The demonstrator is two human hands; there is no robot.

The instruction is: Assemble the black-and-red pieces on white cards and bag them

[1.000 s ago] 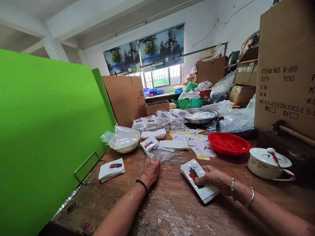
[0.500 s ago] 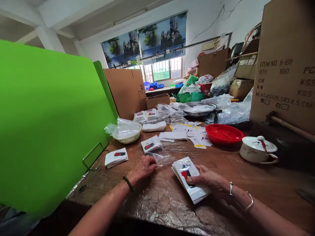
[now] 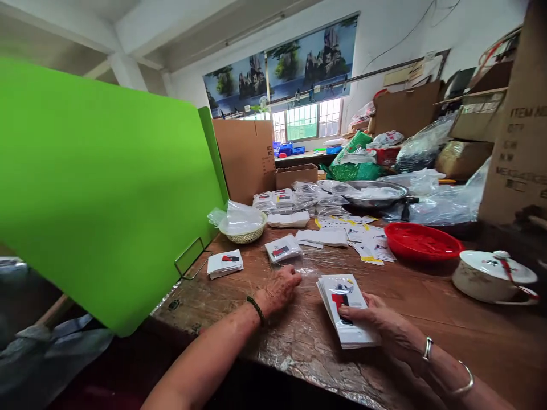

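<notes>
My right hand [image 3: 376, 319] grips a stack of printed white cards [image 3: 342, 296] in clear sleeves, the thumb on top across a red and black picture. My left hand [image 3: 280, 290] is closed, its curled fingers on the loose end of a clear plastic bag [image 3: 304, 270]; the fingertips are partly hidden. Just beyond, a pack of cards [image 3: 282, 249] lies at that bag. A smaller stack of cards [image 3: 225, 263] rests on the table to the left of my left hand.
Behind are a basket of plastic bags [image 3: 245, 230], folded white papers [image 3: 288, 219], bagged packs [image 3: 282, 199] and scattered leaflets [image 3: 371, 245]. To the right stand a red basin [image 3: 423, 245] and a lidded enamel pot [image 3: 482, 279]. A green panel [image 3: 106, 188] borders the left.
The camera view has turned left, so the scene sits further right. The card stack in my right hand is a little more upright. My left hand stays at the plastic bag.
</notes>
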